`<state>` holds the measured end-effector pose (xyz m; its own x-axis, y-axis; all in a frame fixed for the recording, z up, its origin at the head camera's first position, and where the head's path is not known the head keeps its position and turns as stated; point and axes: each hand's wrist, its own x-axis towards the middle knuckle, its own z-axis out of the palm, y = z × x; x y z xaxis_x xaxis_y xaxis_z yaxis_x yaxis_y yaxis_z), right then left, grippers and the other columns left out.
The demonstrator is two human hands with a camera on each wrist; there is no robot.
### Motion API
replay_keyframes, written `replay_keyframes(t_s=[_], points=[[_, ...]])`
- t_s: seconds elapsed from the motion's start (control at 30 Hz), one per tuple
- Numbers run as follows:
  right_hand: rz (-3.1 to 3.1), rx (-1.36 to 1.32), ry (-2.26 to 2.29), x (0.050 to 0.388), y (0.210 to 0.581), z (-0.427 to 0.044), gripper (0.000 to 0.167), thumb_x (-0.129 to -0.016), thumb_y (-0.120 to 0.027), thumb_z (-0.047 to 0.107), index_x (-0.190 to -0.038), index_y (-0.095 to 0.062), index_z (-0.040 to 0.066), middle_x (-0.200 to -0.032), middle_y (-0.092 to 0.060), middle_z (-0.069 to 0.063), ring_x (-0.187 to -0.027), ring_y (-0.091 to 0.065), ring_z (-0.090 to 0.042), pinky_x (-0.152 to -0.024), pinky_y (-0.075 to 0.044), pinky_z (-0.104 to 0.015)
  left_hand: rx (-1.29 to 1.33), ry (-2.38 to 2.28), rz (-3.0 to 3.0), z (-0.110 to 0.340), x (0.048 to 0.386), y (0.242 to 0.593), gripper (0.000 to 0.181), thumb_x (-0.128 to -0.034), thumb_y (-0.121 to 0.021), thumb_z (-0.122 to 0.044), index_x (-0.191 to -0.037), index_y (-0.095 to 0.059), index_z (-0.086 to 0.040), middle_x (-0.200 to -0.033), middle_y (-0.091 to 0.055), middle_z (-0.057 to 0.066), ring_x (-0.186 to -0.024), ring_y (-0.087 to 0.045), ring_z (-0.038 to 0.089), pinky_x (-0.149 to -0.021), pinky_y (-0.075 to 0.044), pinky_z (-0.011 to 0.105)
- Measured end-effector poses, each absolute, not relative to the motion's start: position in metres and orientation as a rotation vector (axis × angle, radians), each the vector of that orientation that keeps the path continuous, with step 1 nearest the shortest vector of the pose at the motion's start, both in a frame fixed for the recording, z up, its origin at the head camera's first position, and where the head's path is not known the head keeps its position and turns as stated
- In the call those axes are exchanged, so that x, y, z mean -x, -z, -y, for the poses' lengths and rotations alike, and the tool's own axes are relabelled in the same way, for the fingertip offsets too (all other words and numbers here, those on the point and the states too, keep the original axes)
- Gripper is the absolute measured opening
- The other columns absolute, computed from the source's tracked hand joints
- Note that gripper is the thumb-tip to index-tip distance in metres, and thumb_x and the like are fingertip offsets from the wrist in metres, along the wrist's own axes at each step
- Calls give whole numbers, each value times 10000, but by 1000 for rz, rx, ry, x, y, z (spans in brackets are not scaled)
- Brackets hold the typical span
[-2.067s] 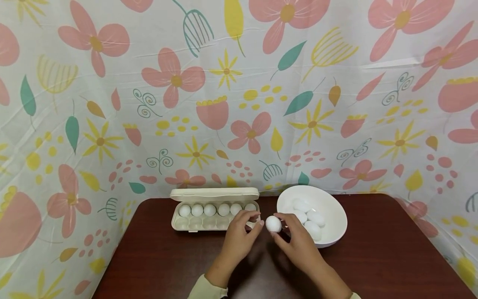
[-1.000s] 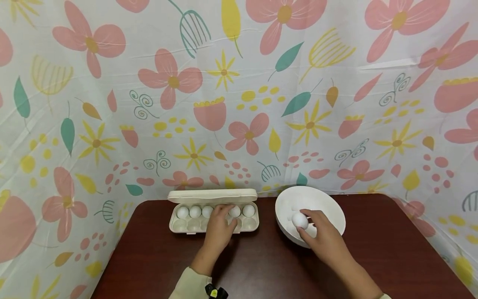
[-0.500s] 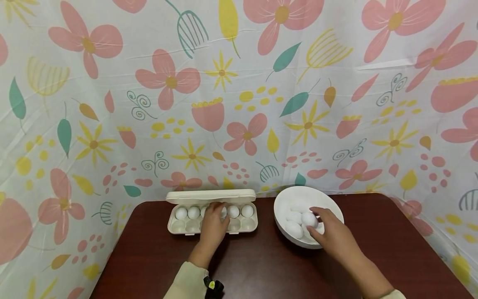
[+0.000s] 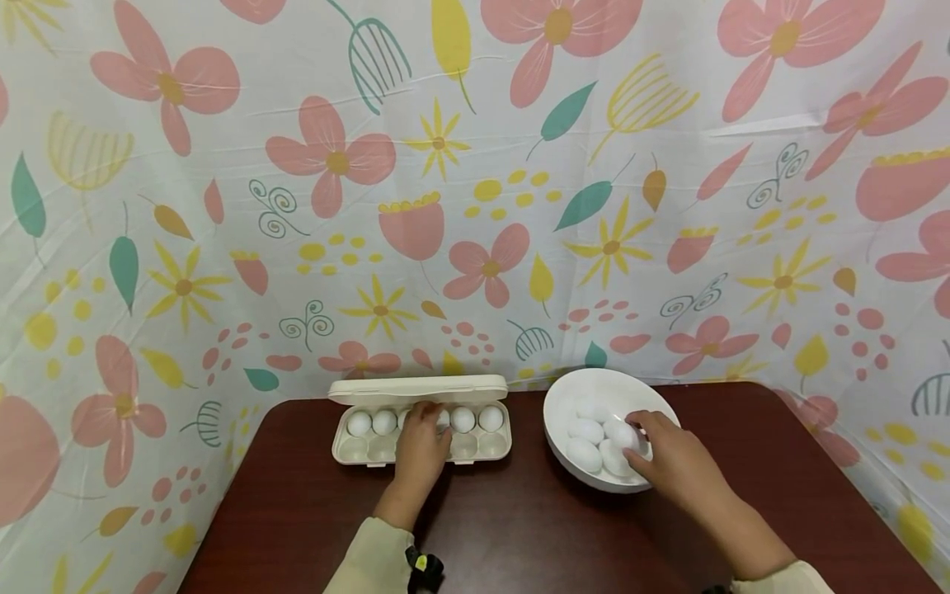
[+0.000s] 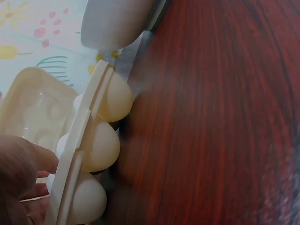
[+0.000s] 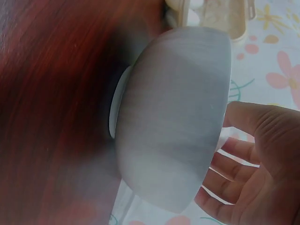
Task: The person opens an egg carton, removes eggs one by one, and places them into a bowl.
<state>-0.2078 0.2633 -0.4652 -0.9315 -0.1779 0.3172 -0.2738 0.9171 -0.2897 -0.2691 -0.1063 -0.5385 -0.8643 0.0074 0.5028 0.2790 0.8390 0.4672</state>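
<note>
In the head view, my left hand (image 4: 421, 450) reaches into the beige egg carton (image 4: 352, 452), its thumb and fingers curled round a mostly covered egg (image 4: 444, 421) in the back row. To either side of it, more white eggs (image 4: 463, 419) fill that row; the front cups that show hold nothing. My right hand (image 4: 679, 458) is inside the white bowl (image 4: 557, 441), thumb and fingertips round an egg (image 4: 619, 433) that lies against other eggs (image 4: 584, 454). In the right wrist view, the bowl's wall (image 6: 173, 117) hides most of that egg.
The carton lid (image 4: 418, 388) stands raised along the back. Both containers sit on a dark red-brown table (image 4: 519, 536), near its back edge. Directly behind rises a floral-print cloth (image 4: 475, 206).
My right hand has carried an egg from in front of the bowl down into it. My left hand has gone left to the carton's back row. The view has shifted slightly.
</note>
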Motion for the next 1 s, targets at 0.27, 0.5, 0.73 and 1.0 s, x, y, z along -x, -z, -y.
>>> replay_keyframes(t_s=[0.27,0.5,0.73,1.0], points=[[2887,-351,-310,213,463,-270,450,-776,-850,218,-1144,-684,19,-1032,-691,-170,-854,-685,-336,-779,-517,-575,206,681,2490,107,273,544,399,-789,-822,-70,-1176,-732,-40,-1162,-661,156,-1004,-655,377,-816,-579,460],[2873,-392,-186,215,466,-273,440,-736,-878,217,-1101,-726,22,-968,-696,-145,-818,-680,-320,-742,-517,-563,171,668,2483,106,274,547,404,-786,-827,-65,-1179,-734,-55,-1165,-665,141,-1009,-656,366,-778,-587,459],[2902,-389,-77,217,466,-274,406,-753,-867,234,-1088,-737,44,-966,-693,-139,-800,-658,-329,-680,-479,-540,176,669,2480,107,274,547,415,-774,-834,-36,-1176,-733,-59,-1160,-676,136,-1022,-664,361,-814,-585,456],[2921,-378,-48,218,467,-275,386,-758,-859,231,-1074,-742,43,-933,-689,-127,-798,-661,-308,-641,-405,-455,205,667,2475,110,274,547,414,-773,-830,-28,-1173,-728,-50,-1158,-688,131,-1043,-670,357,-848,-581,456]])
